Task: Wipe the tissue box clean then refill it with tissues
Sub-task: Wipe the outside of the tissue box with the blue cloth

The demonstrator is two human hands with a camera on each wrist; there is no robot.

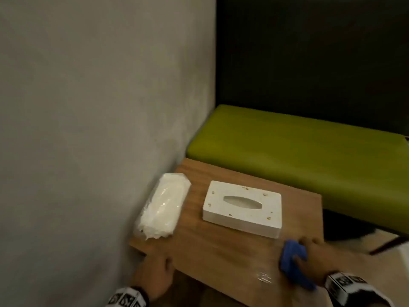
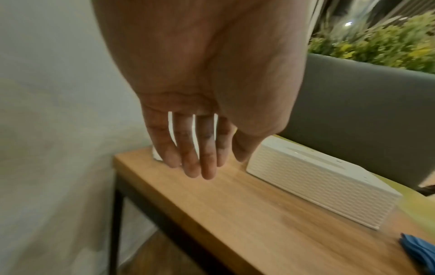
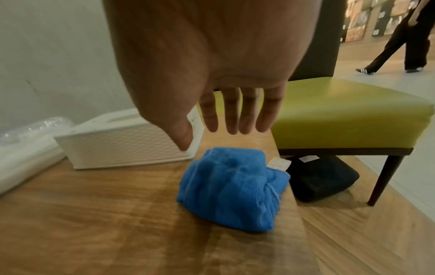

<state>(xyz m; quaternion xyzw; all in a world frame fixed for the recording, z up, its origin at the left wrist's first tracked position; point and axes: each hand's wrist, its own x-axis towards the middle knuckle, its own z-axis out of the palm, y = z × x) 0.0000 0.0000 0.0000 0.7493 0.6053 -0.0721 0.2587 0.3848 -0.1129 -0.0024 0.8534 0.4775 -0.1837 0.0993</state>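
A white tissue box (image 1: 242,208), its lid flecked with brown spots and its slot empty, lies in the middle of a small wooden table (image 1: 221,251). Its ribbed side shows in both wrist views (image 2: 317,188) (image 3: 124,147). A plastic-wrapped pack of white tissues (image 1: 163,207) lies along the wall to its left. A crumpled blue cloth (image 3: 230,189) sits at the table's near right corner. My right hand (image 3: 209,137) hovers just over it with fingers straight and holds nothing. My left hand (image 2: 221,163) hangs with straight fingers over the near left edge.
A grey wall (image 1: 88,129) borders the table on the left. A green padded bench (image 1: 298,151) stands behind and right of it, with a dark bag (image 3: 322,178) on the floor beneath. Someone's legs (image 3: 404,37) pass far off to the right.
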